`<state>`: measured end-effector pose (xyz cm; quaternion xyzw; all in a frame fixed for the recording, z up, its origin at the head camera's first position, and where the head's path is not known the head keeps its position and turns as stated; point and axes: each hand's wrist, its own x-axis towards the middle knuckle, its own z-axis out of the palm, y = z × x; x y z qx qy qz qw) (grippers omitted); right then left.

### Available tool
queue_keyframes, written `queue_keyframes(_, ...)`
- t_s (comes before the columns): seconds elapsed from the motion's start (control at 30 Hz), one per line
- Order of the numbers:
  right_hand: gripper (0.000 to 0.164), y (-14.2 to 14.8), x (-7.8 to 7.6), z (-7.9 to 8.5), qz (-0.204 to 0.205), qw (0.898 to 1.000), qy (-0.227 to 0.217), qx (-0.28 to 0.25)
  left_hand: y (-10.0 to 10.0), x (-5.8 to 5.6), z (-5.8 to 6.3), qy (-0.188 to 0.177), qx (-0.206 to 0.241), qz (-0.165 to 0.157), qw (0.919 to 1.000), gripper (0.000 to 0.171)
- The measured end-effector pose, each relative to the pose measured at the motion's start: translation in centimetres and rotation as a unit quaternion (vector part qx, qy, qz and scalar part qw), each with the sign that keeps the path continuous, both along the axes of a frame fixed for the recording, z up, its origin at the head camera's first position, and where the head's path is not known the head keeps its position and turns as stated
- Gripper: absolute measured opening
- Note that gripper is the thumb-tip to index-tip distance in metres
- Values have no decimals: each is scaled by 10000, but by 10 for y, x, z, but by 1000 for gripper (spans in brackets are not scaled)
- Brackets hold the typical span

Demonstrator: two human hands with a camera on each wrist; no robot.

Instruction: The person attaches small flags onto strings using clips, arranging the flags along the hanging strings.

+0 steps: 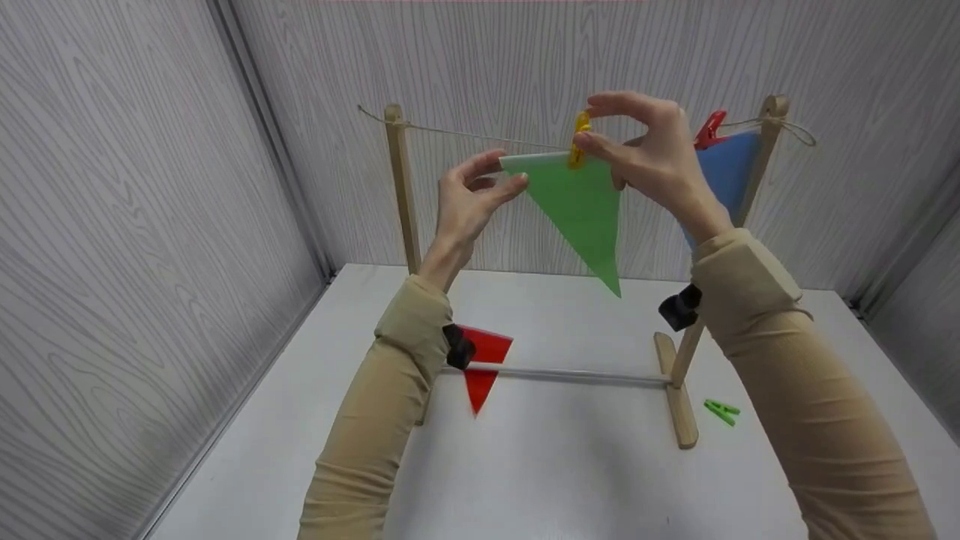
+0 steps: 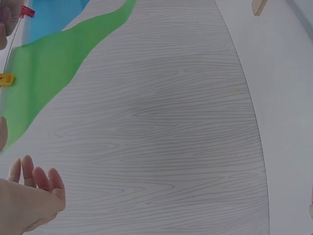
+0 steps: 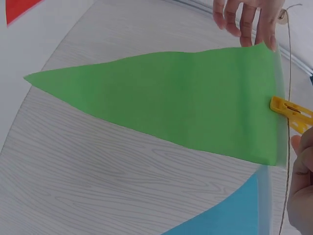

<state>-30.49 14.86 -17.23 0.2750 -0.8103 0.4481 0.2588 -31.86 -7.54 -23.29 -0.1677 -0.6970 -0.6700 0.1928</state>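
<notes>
A green triangular pennant (image 1: 581, 202) with a pale top edge hangs point down between the hands. The left hand (image 1: 469, 199) pinches its top left corner between thumb and fingers. In the right hand (image 1: 652, 146), thumb and index finger hold a yellow clothespin (image 1: 577, 141), its tips over the pennant's top edge. The right wrist view shows the clothespin (image 3: 291, 112) crossing the string (image 3: 289, 73); whether it bites the string I cannot tell. Behind the right hand, a blue pennant (image 1: 726, 176) hangs by a red clothespin (image 1: 710, 130), partly hidden by that hand and wrist.
Two wooden posts, left (image 1: 405, 195) and right (image 1: 759, 172), carry the string. A pale rod (image 1: 585, 376) joins them low down. On the white table (image 1: 570, 465) lie a red pennant (image 1: 487, 349), partly under the rod, and a green clothespin (image 1: 722, 411) near the right foot (image 1: 679, 405).
</notes>
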Motion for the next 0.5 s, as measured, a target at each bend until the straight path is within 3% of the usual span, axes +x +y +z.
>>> queue_keyframes(0.3, 49, -5, 0, -25, 225, 9941, 649, -834, -7, 3, -22, -220, -524, 66, 9984, 57)
queue_keyframes(0.5, 53, -4, 2, -48, 144, 9864, 1386, -873, -8, 3, -45, -357, -631, 119, 9973, 60)
